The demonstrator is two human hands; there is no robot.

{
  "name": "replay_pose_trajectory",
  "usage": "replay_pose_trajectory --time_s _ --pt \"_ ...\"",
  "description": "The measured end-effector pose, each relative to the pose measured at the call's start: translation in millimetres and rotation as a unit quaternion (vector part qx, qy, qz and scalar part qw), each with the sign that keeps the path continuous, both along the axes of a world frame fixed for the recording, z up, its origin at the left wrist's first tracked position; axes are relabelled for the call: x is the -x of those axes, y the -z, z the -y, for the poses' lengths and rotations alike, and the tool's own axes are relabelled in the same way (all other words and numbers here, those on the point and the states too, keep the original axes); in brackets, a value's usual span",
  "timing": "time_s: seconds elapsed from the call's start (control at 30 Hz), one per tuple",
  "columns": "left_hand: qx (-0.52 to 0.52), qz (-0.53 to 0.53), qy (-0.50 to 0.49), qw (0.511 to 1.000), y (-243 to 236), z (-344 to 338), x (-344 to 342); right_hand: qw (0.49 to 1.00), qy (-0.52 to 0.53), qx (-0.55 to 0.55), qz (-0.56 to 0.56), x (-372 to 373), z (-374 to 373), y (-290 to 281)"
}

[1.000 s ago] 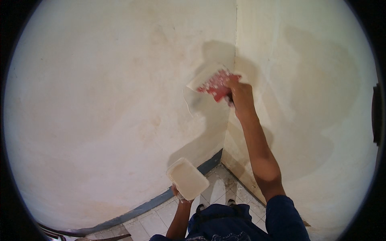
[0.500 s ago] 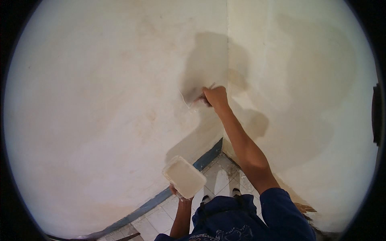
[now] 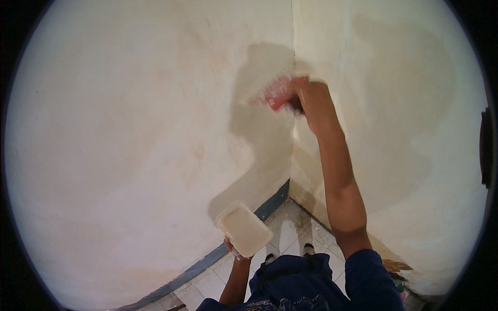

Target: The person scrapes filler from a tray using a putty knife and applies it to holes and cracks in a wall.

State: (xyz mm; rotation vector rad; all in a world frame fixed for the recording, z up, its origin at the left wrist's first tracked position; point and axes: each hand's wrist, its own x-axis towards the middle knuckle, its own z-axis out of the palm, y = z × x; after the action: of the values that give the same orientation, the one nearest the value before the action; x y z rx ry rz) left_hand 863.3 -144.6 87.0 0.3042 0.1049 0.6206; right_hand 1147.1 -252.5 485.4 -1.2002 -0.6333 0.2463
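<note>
My right hand (image 3: pixel 307 94) is raised near the inside corner, its fingers closed round a red putty knife (image 3: pixel 278 95). Motion smears the knife, so I cannot tell whether its blade touches the left wall (image 3: pixel 129 129). Low in front of me, my left hand (image 3: pixel 237 252) grips a pale rectangular tub (image 3: pixel 227 211) from its near underside. Smooth cream-coloured paste (image 3: pixel 246 228) lies inside the tub, close to the left wall. Most of the left fingers are hidden below the tub.
A second pale wall (image 3: pixel 394 129) meets the first at a vertical corner. A blue-grey skirting band (image 3: pixel 194 267) runs along the foot of the left wall. White floor tiles (image 3: pixel 210 282) lie below, with my feet (image 3: pixel 308 249) near the corner. A dark object (image 3: pixel 486 147) shows at the right edge.
My right hand has risen and moved right with the putty knife, which was flatter against the left wall before. The tub in my left hand has shifted slightly right.
</note>
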Motion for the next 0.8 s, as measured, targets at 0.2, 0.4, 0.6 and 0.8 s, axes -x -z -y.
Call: replay_pose_trajectory --time_s 0.2,0.4,0.6,0.8 --pt "-0.011 0.033 0.017 0.999 -23.2 1.4 5.7 0.952 0.101 0.274 -0.091 -21.7 -28.2 154.4" --pt "-0.027 0.033 0.025 0.999 -42.5 21.5 -17.8 0.972 0.116 0.195 -0.053 -50.1 -86.8 142.8" --pt "-0.043 0.047 0.055 0.996 -56.9 30.6 -39.4 0.979 0.163 0.108 -0.055 -43.5 -82.1 -3.6" --pt "-0.041 0.037 0.068 0.996 -54.8 26.8 -36.3 0.997 0.048 -0.044 -0.033 -20.6 -25.0 -79.3"
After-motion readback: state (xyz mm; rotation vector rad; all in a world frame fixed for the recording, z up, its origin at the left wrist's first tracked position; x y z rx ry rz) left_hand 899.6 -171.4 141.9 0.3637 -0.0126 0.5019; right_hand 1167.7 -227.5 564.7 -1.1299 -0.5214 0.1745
